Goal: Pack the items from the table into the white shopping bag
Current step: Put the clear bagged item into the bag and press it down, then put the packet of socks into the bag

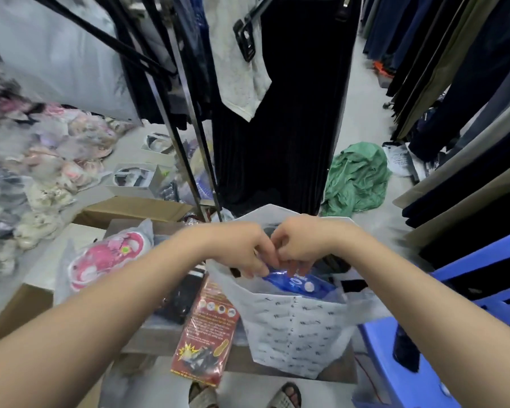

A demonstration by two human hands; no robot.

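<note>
White shopping bag (298,328) stands upright at the worktop (156,334) edge, its mouth gaping so goods can drop straight in. Both the left hand (242,251) and right hand (301,245) pinch a blue packet (295,282) together, lowering it through the opening. Red packet (206,328) and pink slippers (106,257) lie beside the bag, apparently awaiting their turn.
</note>
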